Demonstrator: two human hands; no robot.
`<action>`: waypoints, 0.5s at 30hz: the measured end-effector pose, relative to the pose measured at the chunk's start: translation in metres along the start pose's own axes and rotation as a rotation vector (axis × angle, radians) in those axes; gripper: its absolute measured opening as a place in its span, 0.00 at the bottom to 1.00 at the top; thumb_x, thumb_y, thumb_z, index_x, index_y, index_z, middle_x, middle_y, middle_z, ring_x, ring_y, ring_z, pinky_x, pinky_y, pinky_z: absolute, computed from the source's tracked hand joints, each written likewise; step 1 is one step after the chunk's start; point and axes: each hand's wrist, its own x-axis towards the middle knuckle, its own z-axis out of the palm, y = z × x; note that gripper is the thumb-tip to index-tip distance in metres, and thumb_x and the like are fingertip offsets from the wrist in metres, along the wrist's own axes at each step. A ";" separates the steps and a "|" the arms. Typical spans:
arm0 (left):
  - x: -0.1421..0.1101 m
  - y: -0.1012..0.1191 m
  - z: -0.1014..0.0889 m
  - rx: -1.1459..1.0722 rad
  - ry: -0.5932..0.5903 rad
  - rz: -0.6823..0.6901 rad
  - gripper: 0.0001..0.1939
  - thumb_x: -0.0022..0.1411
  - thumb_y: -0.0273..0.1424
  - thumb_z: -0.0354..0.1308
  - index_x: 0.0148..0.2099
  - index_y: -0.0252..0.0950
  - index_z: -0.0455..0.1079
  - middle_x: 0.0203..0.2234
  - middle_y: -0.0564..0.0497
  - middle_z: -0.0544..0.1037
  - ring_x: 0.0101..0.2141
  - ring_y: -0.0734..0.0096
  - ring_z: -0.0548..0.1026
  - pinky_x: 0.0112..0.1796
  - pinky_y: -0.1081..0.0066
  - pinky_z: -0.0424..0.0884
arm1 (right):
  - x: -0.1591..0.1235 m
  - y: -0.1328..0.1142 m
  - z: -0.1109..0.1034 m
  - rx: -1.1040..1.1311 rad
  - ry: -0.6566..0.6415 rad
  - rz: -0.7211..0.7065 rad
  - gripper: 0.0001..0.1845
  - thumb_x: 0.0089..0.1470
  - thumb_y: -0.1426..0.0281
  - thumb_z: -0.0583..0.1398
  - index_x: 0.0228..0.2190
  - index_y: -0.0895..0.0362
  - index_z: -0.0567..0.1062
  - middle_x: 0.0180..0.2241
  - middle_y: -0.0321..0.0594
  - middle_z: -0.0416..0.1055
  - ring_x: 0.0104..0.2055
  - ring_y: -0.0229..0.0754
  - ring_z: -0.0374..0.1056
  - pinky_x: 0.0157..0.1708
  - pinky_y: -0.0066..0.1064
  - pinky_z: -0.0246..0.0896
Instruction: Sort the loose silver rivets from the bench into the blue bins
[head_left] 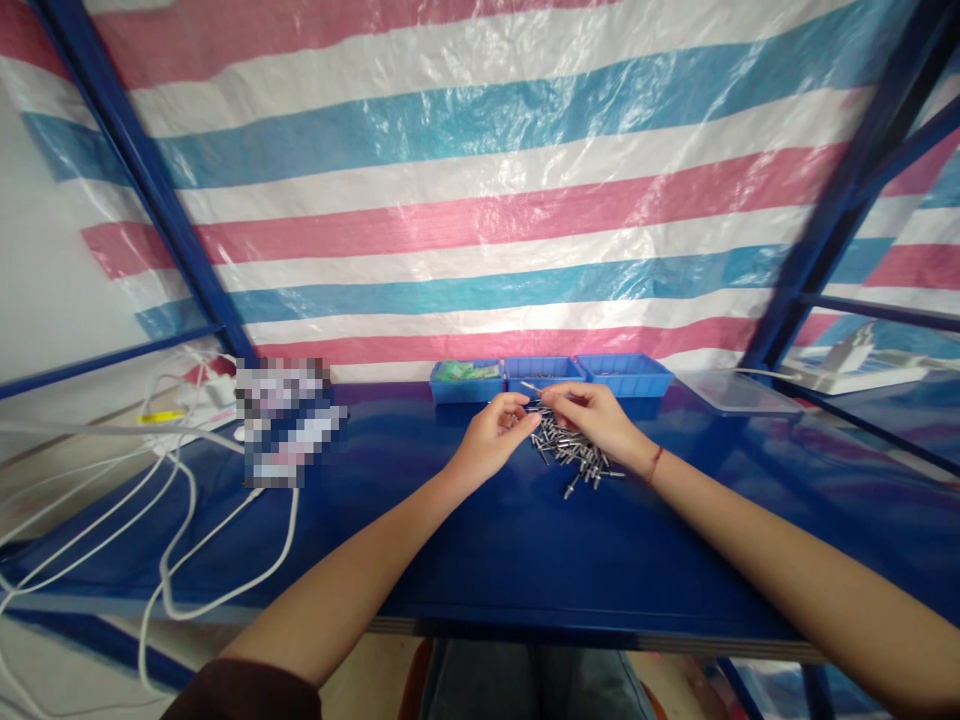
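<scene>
Clock from the pile, 12 pointing away from the wearer. Loose heap of small silver metal rivet-like pins [574, 452] sits on the glossy dark-blue tabletop [540, 565], partly under the right hand. Right hand [541, 396] is at 12, thumb and fingers pressed together, seemingly on one slim silver pin [529, 387] whose end points to about 10; likely a tip grip because the part is so thin. Left hand [531, 410] at 10, fingers curled toward the thumb, close to that pin; can't tell if it's pinching anything. Forearms come in from 7 and 4, so the heap likely sits central to give both hands equal reach. Blue open plastic bins run edge to edge behind: left bin [459, 393] with green-wrapped stuff at 10, middle bin [514, 384] with small metal bits at 11, right bin [637, 385] at 1. Probably parked at the back to keep the near area usable. Clear flat plastic sheet or lid [739, 393] at 2. White cables [191, 490] at 9, well apart from the heap.
</scene>
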 end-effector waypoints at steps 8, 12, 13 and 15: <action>-0.012 0.004 0.001 0.520 -0.449 0.334 0.16 0.59 0.38 0.54 0.48 0.42 0.71 0.44 0.47 0.72 0.45 0.64 0.69 0.48 0.65 0.62 | 0.038 0.058 -0.078 -0.573 0.583 0.136 0.17 0.49 0.61 0.56 0.26 0.60 0.77 0.26 0.48 0.74 0.32 0.49 0.70 0.33 0.38 0.61; -0.014 0.004 0.004 0.601 -0.456 0.310 0.14 0.58 0.41 0.55 0.43 0.43 0.74 0.42 0.49 0.74 0.45 0.63 0.69 0.48 0.63 0.59 | 0.038 0.070 -0.091 -0.679 0.547 0.162 0.16 0.48 0.60 0.57 0.26 0.59 0.77 0.28 0.51 0.74 0.34 0.56 0.70 0.34 0.43 0.60; -0.014 0.005 0.005 0.609 -0.442 0.310 0.14 0.57 0.42 0.55 0.41 0.42 0.74 0.41 0.49 0.74 0.44 0.63 0.69 0.48 0.63 0.59 | 0.038 0.070 -0.090 -0.706 0.528 0.168 0.17 0.48 0.59 0.56 0.28 0.59 0.78 0.28 0.51 0.74 0.34 0.56 0.70 0.33 0.44 0.60; -0.016 0.007 0.007 0.632 -0.400 0.310 0.17 0.56 0.45 0.56 0.41 0.41 0.74 0.39 0.48 0.75 0.43 0.62 0.70 0.46 0.63 0.59 | 0.037 0.068 -0.086 -0.752 0.502 0.166 0.20 0.51 0.57 0.54 0.32 0.59 0.77 0.29 0.51 0.73 0.34 0.56 0.70 0.33 0.43 0.59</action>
